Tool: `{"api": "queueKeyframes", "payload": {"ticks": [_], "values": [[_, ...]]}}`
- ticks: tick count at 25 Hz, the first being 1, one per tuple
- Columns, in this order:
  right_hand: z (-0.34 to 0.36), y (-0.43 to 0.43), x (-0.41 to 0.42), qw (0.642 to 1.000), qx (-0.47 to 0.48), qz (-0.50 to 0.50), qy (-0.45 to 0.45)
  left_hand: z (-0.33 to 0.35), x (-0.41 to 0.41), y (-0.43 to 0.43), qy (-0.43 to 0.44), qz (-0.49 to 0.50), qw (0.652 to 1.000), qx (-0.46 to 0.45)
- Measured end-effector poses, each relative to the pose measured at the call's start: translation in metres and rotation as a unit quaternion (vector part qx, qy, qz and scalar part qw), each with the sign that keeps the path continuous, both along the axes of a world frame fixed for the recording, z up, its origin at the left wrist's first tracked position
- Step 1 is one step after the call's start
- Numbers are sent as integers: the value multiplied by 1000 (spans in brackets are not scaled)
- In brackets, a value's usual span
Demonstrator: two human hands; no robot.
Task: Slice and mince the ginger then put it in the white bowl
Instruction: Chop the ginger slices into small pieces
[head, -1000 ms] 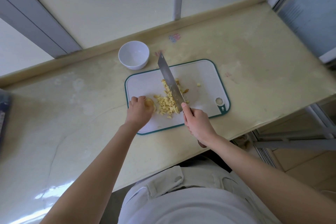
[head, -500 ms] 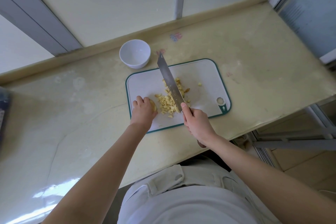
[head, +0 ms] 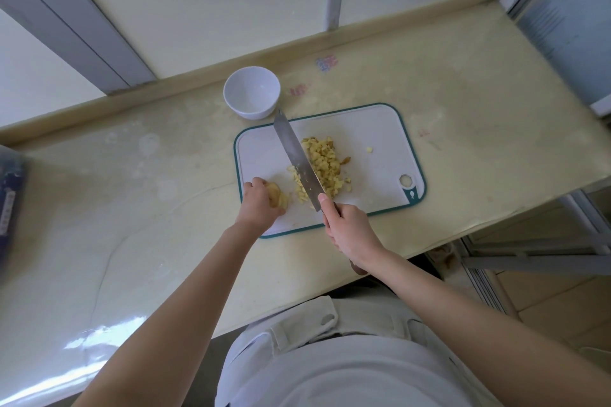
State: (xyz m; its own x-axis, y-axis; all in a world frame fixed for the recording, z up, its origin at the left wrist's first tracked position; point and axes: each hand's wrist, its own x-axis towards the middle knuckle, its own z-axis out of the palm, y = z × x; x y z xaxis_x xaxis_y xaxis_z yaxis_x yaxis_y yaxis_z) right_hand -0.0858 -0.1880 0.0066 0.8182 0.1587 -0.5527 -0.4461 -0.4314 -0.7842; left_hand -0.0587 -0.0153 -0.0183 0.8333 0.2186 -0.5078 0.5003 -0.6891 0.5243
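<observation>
A white cutting board (head: 370,129) with a green rim lies on the counter. A pile of chopped ginger (head: 325,165) sits in its middle. My left hand (head: 258,200) grips a stack of ginger slices (head: 279,196) at the board's near left. My right hand (head: 350,231) holds the handle of a large knife (head: 297,158), index finger along the spine, with the blade lying across the left side of the pile. The white bowl (head: 252,92) stands behind the board's far left corner and holds nothing.
One stray ginger bit (head: 369,149) lies on the board's right half. The beige counter (head: 132,192) ends at a raised back ledge (head: 99,102) under the window. A dark object (head: 10,201) sits at the far left edge. My white apron fills the bottom.
My left hand has drawn the ginger slices slightly leftward, away from the chopped pile. The knife stays over the pile with the blade angled much as before.
</observation>
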Motion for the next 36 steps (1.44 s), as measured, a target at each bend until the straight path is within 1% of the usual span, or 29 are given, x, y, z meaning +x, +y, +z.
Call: {"api": "queueKeyframes", "payload": {"ticks": [3,6,9,11,15,19,24,27,31,36], "values": [[-1,3,-3,1000,0,2,6,1,-2,-2,20,14,999,-35],[0,4,-3,1000,0,1,7,0,-2,-3,-8,53,995,-81],[-2,6,-4,1000,-3,3,7,-2,-5,-2,-40,63,995,-69],[-2,8,-5,1000,-5,4,10,-1,-7,2,-80,95,991,-55],[-4,20,-8,999,-9,26,21,8,-7,21,-168,198,964,-50],[-6,33,-14,998,4,39,48,17,-7,31,-216,243,944,-44],[-5,41,-17,996,19,43,74,21,-9,29,-232,245,940,-59],[-8,39,-16,995,18,40,85,19,-10,27,-222,231,945,-64],[-10,27,-8,998,-3,25,53,13,-9,22,-198,208,957,-45],[-15,2,11,998,-54,4,19,2,-5,6,-153,144,976,-59]]}}
